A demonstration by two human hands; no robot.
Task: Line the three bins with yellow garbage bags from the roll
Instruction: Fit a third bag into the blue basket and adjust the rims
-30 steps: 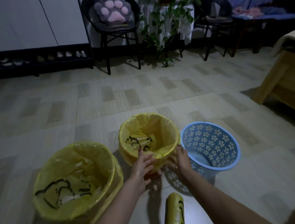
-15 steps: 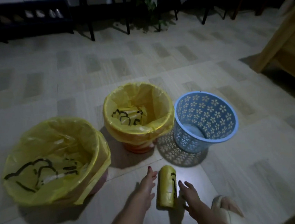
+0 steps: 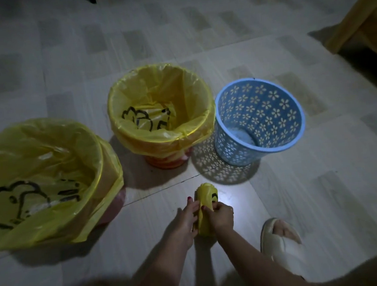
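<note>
Both hands grip the roll of yellow bags [image 3: 207,205] on the tiled floor [image 3: 300,201] at 6 o'clock: the left hand [image 3: 185,221] closes on its left side, the right hand [image 3: 220,216] pinches the film on its right. The roll's long axis runs 12 to 6, far end towards the bins. The large lined bin [image 3: 50,176] sits at 9 o'clock, the middle lined bin [image 3: 161,113] near 12, the unlined blue basket [image 3: 260,119] at 2. A slippered foot [image 3: 281,241] rests at 4.

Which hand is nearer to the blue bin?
Right. The right hand grips the bag roll on the side facing the blue bin; the left hand is beyond the roll.
</note>
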